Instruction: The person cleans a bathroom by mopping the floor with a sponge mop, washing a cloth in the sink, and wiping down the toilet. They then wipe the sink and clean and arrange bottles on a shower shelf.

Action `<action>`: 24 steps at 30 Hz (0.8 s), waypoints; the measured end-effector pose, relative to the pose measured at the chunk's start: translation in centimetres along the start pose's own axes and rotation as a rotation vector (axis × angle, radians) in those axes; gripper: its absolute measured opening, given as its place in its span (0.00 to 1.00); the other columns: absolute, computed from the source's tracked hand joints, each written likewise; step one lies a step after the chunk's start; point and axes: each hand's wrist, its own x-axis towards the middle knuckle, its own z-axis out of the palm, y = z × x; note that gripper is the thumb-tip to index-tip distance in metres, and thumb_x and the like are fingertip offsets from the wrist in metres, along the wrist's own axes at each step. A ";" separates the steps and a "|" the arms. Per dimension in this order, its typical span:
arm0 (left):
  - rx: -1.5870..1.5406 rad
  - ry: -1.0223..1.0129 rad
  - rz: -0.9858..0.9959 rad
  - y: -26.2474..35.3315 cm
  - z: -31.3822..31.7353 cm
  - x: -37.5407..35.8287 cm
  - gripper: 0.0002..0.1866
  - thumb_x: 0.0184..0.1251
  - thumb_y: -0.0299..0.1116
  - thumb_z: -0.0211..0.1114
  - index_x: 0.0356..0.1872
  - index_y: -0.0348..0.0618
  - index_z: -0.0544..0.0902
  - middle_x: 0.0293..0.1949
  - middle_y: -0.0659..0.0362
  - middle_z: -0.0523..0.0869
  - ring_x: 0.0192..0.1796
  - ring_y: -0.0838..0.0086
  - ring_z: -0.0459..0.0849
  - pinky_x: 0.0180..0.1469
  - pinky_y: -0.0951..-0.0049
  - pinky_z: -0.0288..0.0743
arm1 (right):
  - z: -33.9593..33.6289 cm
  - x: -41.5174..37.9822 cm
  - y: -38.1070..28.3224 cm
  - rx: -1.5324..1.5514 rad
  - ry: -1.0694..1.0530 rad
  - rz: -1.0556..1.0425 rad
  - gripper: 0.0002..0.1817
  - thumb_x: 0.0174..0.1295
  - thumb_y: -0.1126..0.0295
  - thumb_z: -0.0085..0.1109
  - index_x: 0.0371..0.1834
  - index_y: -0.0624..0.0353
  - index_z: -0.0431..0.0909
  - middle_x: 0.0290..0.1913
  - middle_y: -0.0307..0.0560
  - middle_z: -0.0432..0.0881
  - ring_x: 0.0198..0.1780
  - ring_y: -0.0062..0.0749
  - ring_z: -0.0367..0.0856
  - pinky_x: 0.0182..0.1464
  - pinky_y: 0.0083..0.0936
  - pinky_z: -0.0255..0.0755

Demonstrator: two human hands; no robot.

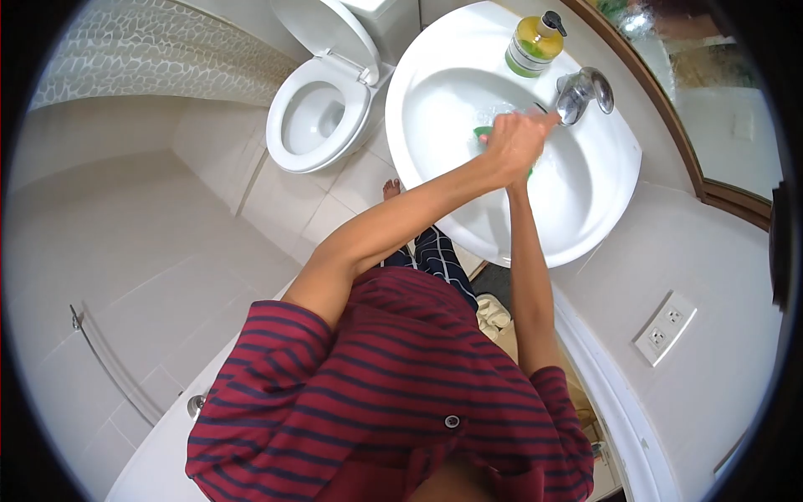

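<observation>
Both my hands meet inside the white sink, just below the chrome faucet. My left hand lies on top, its fingers curled shut around a green sponge-like thing whose edge peeks out at the hand's left side. My right hand comes up from below and is almost entirely covered by the left one, so only its wrist shows and its grip is hidden. Water or foam glistens in the basin next to the hands.
A yellow soap pump bottle stands on the sink's back rim. A toilet with its lid up is to the left. A mirror and a wall outlet are on the right. The tiled floor lies at the left.
</observation>
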 end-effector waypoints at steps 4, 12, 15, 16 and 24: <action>-0.175 0.224 -0.371 -2.8 -4.2 -0.5 0.10 0.61 0.30 0.51 0.42 0.49 0.77 0.20 0.50 0.80 0.23 0.59 0.80 0.25 0.63 0.73 | -3.6 2.5 2.7 -0.920 0.154 0.210 0.28 0.44 0.59 0.65 0.47 0.64 0.73 0.49 0.53 0.74 0.55 0.47 0.67 0.52 0.41 0.65; -0.975 -0.426 -0.616 -7.5 6.0 -0.5 0.42 0.56 0.68 0.46 0.60 0.42 0.66 0.60 0.50 0.67 0.65 0.65 0.59 0.66 0.62 0.47 | -1.8 2.3 -7.9 -0.744 -0.061 0.097 0.17 0.40 0.74 0.54 0.38 0.59 0.77 0.36 0.64 0.76 0.41 0.54 0.76 0.45 0.35 0.68; -1.376 -0.371 -0.945 -6.8 7.5 1.4 0.40 0.52 0.65 0.55 0.55 0.39 0.70 0.53 0.55 0.73 0.55 0.69 0.71 0.57 0.64 0.64 | -2.2 -0.3 -8.4 -0.195 0.044 0.082 0.14 0.46 0.80 0.52 0.40 0.64 0.74 0.36 0.52 0.78 0.41 0.36 0.77 0.44 0.26 0.70; -1.385 -0.368 -0.998 -7.1 8.4 1.9 0.38 0.51 0.62 0.58 0.53 0.39 0.71 0.50 0.56 0.75 0.51 0.69 0.74 0.53 0.65 0.68 | -2.4 -1.4 -8.2 0.017 0.094 0.076 0.14 0.47 0.81 0.52 0.40 0.65 0.73 0.37 0.48 0.78 0.41 0.32 0.77 0.45 0.24 0.70; -0.523 -0.178 -0.399 -4.0 9.3 0.9 0.18 0.39 0.36 0.70 0.31 0.34 0.80 0.26 0.51 0.82 0.31 0.64 0.82 0.39 0.70 0.75 | -1.6 -4.5 -3.1 1.310 0.095 0.420 0.25 0.56 0.59 0.54 0.52 0.63 0.63 0.54 0.58 0.65 0.51 0.58 0.69 0.56 0.58 0.62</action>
